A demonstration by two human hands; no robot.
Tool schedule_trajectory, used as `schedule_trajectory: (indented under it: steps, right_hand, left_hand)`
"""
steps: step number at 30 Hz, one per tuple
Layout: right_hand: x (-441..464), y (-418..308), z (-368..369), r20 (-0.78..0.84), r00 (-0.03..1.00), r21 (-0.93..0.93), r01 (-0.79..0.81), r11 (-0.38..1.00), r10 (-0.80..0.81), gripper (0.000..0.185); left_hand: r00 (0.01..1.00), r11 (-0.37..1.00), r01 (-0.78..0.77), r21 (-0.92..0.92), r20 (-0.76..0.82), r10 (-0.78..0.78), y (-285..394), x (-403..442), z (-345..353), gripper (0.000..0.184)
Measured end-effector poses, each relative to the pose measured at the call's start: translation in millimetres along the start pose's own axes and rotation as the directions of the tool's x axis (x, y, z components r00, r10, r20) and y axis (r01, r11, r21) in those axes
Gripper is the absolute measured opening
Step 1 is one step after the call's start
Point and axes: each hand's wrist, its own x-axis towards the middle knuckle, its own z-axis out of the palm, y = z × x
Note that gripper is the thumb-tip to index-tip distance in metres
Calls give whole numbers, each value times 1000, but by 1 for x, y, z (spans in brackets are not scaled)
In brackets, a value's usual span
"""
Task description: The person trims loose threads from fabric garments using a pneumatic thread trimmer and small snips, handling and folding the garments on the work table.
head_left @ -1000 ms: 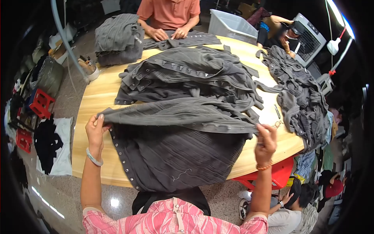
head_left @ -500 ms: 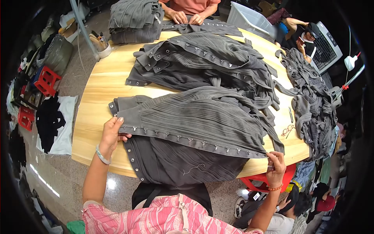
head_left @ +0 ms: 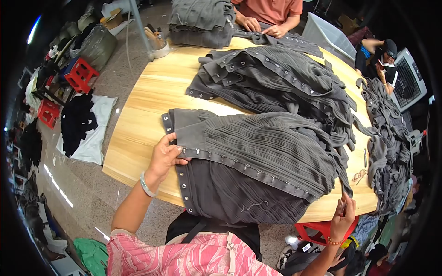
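A dark grey ribbed button-front garment (head_left: 262,138) lies on the wooden table, with metal fasteners along its front band. My left hand (head_left: 166,154) pinches the band at its left end, thumb on top, beside the smooth collar part. The lower front panel (head_left: 239,188) has a row of metal eyelets at its left edge and a loose pale thread on it. My right hand (head_left: 344,215) is at the table's front right edge, fingers curled together at the tip of a narrow dark fabric strip (head_left: 343,177). Whether it grips that strip is hidden. The band's right end lies apart from this hand.
More grey garments (head_left: 276,78) lie behind, beside a folded stack (head_left: 202,23). A tangled grey pile (head_left: 389,152) covers the right edge, near small scissors (head_left: 359,175). Across the table, a person's hands (head_left: 262,28) handle a similar piece. A red stool (head_left: 317,230) stands below.
The view has shifted, so the table appears further right. The band's right end has come out of my right hand and now lies left of it, slacker. My left hand still pinches the band.
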Motion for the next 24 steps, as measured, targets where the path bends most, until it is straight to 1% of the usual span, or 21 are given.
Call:
schedule_trajectory:
  steps: [2,4,5,6,7,8,9,10,11,12,14,17,19,20,22,24]
  right_hand:
    - [1,-28,5,38,999,50,-16,999,14,26]
    - [5,-67,17,87,991,87,90,992,-98,25]
    - [2,-87,26,137,989,193,26,981,-53,25]
    - [2,-103,39,151,979,288,88,953,-136,24]
    - [1,-116,51,178,953,309,183,933,-245,24]
    - [2,-141,59,234,932,354,183,917,-277,23]
    - [0,-157,70,290,911,441,144,886,-292,25]
    - [-2,-172,81,373,884,514,56,856,-282,28]
    - [0,-192,92,411,867,611,-32,791,-283,22]
    - [1,-202,107,404,846,659,-5,752,-349,24]
    - [0,-221,137,378,849,711,-11,703,-370,28]
    - [11,-246,171,359,852,717,9,697,-380,33]
    - [17,-256,187,309,863,737,48,674,-399,37]
    - [19,-260,192,314,866,732,42,680,-391,37]
    - [23,-265,201,342,841,756,19,654,-419,39]
    - [23,-268,208,360,833,760,0,650,-421,40]
  left_hand:
    - [1000,1000,-2,-24,3,2,1,-4,1,49]
    - [1000,999,-23,-32,3,23,-1,-7,3,49]
    - [999,998,-53,-29,-4,52,-1,-9,4,49]
    - [997,996,-82,-27,-11,81,-1,-11,6,50]
    - [993,993,-114,-13,-11,114,0,-14,8,50]
    - [994,994,-112,-13,-13,111,1,-16,9,50]
    - [991,991,-133,1,-14,133,3,-19,11,51]
    - [988,988,-153,14,-14,153,4,-21,13,51]
    - [989,989,-150,15,-14,150,6,-23,15,51]
    - [986,986,-166,17,-4,166,7,-25,16,51]
    - [984,984,-176,23,8,175,12,-30,20,51]
    - [988,987,-157,-15,2,158,19,-36,25,50]
    - [985,983,-174,54,6,174,21,-38,26,49]
    - [986,985,-167,52,14,167,21,-39,27,49]
    - [974,968,-227,103,50,223,20,-43,27,49]
    - [976,970,-216,111,45,212,18,-46,26,50]
